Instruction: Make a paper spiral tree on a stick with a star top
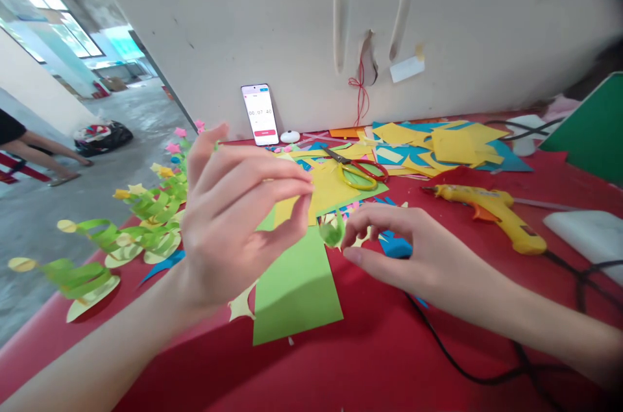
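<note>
My left hand (248, 224) is raised over the table, thumb and fingertips pressed together. Whatever they pinch, if anything, I cannot make out. A small curled green paper strip (331, 233), somewhat blurred, hangs at the fingertips of my right hand (403, 243), which is closed on its edge. Below both hands lies a flat light-green paper sheet (299, 295). A pale star-like paper scrap (242, 305) sticks out from beside that sheet, under my left hand.
Green paper spirals on pale bases (92, 289) line the left edge. Scissors (357, 173) lie on yellow paper. A yellow glue gun (491, 204) with a black cable rests at right. A phone (260, 115) leans against the wall. Paper offcuts (452, 143) cover the back. A person's legs (46, 146) show far left.
</note>
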Action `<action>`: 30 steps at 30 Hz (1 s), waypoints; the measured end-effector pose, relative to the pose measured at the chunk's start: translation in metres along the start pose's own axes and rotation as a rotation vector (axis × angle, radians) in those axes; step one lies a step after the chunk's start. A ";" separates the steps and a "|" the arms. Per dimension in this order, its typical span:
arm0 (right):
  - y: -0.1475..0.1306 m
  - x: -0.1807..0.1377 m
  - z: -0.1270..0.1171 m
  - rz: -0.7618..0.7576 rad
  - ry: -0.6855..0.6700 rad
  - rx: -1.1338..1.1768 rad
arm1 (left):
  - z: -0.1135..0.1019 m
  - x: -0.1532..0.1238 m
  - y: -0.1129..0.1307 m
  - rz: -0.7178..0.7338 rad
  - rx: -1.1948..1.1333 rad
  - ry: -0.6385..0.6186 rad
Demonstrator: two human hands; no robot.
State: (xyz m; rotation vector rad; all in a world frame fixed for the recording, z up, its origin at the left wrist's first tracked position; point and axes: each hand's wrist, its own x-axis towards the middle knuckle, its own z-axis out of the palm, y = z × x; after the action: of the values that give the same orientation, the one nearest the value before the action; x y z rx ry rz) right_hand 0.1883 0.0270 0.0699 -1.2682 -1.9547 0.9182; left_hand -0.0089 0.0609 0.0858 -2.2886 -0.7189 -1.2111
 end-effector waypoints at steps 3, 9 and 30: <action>0.004 0.000 0.002 -0.002 -0.008 0.004 | 0.000 0.000 -0.005 -0.022 0.010 0.018; 0.006 0.000 0.001 0.018 0.016 0.283 | 0.006 -0.001 0.009 -0.037 -0.119 -0.103; 0.001 -0.004 -0.006 -0.128 0.113 0.340 | 0.015 0.002 0.033 -0.814 -0.895 -0.550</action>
State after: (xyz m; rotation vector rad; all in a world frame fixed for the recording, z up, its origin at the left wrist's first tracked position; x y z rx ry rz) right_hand 0.1946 0.0253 0.0714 -0.9679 -1.6846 1.0381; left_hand 0.0216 0.0455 0.0749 -3.2883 -1.7020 -1.4156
